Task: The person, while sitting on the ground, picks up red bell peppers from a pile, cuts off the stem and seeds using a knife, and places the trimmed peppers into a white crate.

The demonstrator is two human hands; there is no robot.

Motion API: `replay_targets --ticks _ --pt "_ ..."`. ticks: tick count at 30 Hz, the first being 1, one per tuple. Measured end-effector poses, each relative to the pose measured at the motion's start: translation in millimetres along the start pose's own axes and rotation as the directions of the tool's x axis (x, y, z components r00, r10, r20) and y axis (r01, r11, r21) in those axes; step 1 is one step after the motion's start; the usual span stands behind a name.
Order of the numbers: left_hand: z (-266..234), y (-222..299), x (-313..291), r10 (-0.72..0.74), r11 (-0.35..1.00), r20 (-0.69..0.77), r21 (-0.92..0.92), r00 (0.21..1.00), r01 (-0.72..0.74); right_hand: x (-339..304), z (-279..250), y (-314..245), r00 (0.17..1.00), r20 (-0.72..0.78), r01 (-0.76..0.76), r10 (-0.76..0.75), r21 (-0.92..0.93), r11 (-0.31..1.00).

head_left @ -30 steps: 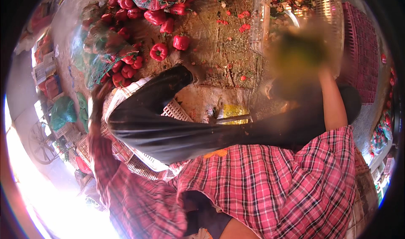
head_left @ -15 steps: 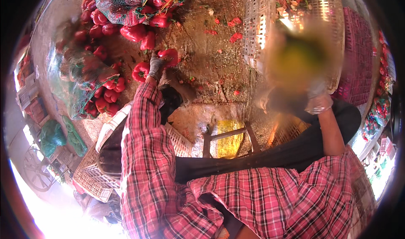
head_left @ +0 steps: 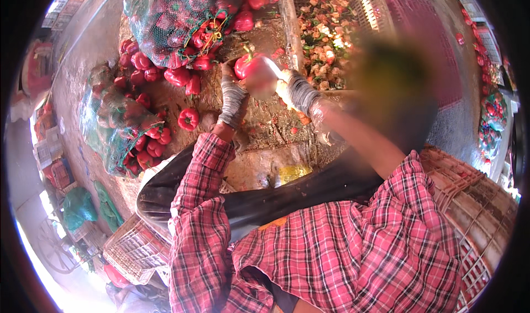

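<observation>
Pepper: one red bell pepper (head_left: 249, 65) up between both hands, above the wet ground
Left hand (head_left: 232, 95): gloved, raised; fingers clamped on its left side
Right hand (head_left: 292, 89): gloved; fingers gripping its right side
Net sacks: two; top sack (head_left: 165, 15), left sack (head_left: 113, 122); loose peppers (head_left: 187, 118) too many to count

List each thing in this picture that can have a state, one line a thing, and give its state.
Left hand: gloved, gripping the red pepper.
Right hand: gloved, gripping the same pepper from the other side.
Red pepper: held up off the ground between both hands.
Net sack: bulging with peppers, lying on the ground.
Loose peppers: scattered on the ground.
Crate of scraps: holding cut pieces.
Brown crate: empty, as far as shows.
</observation>
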State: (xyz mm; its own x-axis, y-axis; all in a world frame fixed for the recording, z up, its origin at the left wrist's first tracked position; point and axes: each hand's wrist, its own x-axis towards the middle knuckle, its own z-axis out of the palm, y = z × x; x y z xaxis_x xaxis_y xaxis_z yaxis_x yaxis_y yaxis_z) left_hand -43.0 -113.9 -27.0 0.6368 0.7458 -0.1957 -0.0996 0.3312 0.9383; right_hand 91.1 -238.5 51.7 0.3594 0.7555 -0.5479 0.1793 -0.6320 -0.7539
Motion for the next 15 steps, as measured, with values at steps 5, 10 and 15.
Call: replay_targets --ticks 5,10,15 --pt "15 32 -29 -0.157 0.962 -0.193 -0.253 0.969 0.105 -22 6 30 0.918 0.309 -0.260 0.250 -0.009 0.966" --pt "26 52 -58 0.034 0.998 -0.063 0.060 0.997 -0.030 17 1 67 0.953 0.063 0.207 -0.295 0.574 0.792" --pt "23 26 -96 -0.076 0.948 0.063 0.312 0.995 0.053 3 -28 43 0.774 0.163 0.594 -0.612 0.147 0.791"
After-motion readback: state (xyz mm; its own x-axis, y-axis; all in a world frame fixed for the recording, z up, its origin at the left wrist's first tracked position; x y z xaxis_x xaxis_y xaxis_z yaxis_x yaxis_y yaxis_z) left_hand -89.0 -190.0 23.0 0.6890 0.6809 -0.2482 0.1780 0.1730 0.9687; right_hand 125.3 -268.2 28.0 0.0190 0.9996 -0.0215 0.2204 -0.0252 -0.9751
